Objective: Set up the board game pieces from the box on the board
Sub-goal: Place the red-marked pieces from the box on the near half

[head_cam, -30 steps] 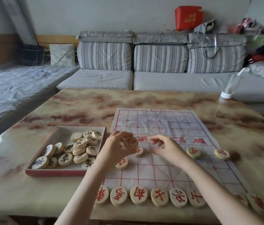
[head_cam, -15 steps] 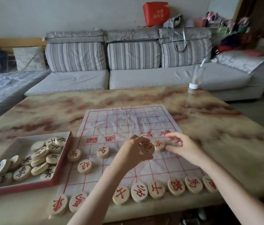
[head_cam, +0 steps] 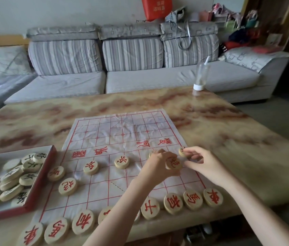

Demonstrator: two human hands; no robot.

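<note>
Left hand (head_cam: 158, 166): grip pinches a red-lettered disc (head_cam: 173, 164), carried from mid-board to the right side of the board (head_cam: 122, 125), not yet placed. Right hand (head_cam: 205, 162): grip now pinches the edge disc (head_cam: 182, 152), likely aligning it. Box (head_cam: 39, 182) on the counter (head_cam: 229, 130) holds black discs (head_cam: 31, 166), all unplaced.

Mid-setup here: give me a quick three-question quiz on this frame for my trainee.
1. True or false: the boxed pieces in the box carry red lettering.
2. The left hand holds: A) a red-lettered piece; B) a pen; C) nothing.
3. Which hand pinches the edge piece at the right border of the board?
Key: 1 false, they are black-lettered; 2 A; 3 the right hand.
</note>
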